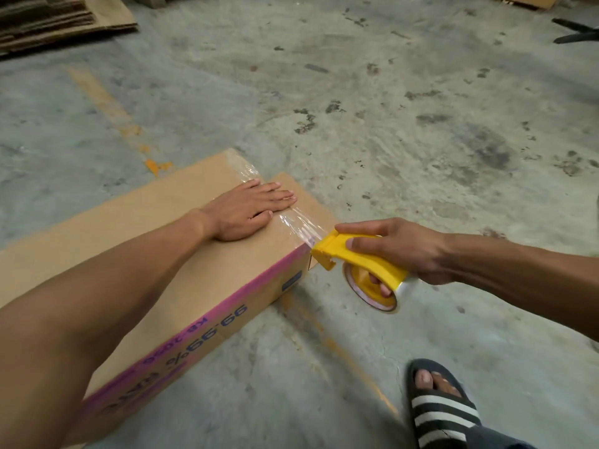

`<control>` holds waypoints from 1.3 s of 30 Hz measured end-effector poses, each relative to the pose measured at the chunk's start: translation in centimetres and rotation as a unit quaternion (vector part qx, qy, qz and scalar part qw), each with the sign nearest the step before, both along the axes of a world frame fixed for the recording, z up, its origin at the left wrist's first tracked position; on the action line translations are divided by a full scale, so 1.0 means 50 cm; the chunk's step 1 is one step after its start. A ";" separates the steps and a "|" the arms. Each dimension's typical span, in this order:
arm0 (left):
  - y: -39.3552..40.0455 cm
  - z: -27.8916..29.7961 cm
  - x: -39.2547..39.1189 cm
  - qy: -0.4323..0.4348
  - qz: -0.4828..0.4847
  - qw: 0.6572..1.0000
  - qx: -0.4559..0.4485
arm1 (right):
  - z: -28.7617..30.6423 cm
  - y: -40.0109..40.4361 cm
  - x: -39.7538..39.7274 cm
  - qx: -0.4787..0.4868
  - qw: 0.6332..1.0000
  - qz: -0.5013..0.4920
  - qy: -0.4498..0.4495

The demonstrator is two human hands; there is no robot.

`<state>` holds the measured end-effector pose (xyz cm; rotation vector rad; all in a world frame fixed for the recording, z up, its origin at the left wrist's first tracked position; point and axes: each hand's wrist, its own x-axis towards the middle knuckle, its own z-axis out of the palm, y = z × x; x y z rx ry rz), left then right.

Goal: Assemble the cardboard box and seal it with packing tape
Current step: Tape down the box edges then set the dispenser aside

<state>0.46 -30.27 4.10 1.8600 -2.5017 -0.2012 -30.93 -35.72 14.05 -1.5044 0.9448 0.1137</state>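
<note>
1. Looking down from the head camera, the taping step is in hand: the cardboard box (181, 254) lies on the concrete floor (389, 124) with its flaps closed, and a strip of clear packing tape (291, 222) runs along the top seam from the far edge to the near corner.
2. The left hand (249, 212) lies flat on the box top, fingers straight and close together, palm pressing on the tape; it grips nothing.
3. The right hand (398, 247) is closed around the yellow tape dispenser (359, 264), thumb along its side and fingers curled through the roll's core. The dispenser's head sits right at the box's upper corner edge, where the tape leaves the top face.
4. By my judgement the seam strip is nearly laid. The next move calls for carrying the tape over the edge onto the end face, then tilting the cutter to sever it, with the left hand pinning the strip so it does not lift.
5. Materials: the box is matte brown corrugated board with a pink band and blue print on its side; the tape is glossy, wrinkled and see-through; the dispenser is smooth, hard plastic, curved like a hook over a round roll. The floor is rough, stained and streaked with worn orange paint.
6. A striped sandal (440, 406) stands near the box, and flat cardboard sheets (58, 21) are stacked far off.
</note>
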 end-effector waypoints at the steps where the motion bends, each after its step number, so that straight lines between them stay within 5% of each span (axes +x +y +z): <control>1: 0.001 0.000 -0.002 -0.001 -0.001 1.000 -0.001 | -0.001 0.001 -0.010 0.003 1.000 -0.003 0.006; 15: 0.028 -0.012 -0.084 -0.011 0.116 0.993 -0.005 | -0.075 -0.023 0.043 0.090 0.994 -0.059 0.036; 25: 0.033 -0.006 -0.100 -0.004 0.127 0.992 -0.005 | -0.071 -0.074 0.082 0.108 0.981 -0.018 0.163; 33: 0.045 -0.005 -0.125 -0.034 0.120 0.992 -0.034 | -0.048 -0.062 0.113 -0.139 0.963 0.121 0.195; 39: 0.046 0.003 -0.116 -0.021 0.153 0.988 -0.007 | -0.047 -0.070 0.139 -0.177 0.952 0.146 0.201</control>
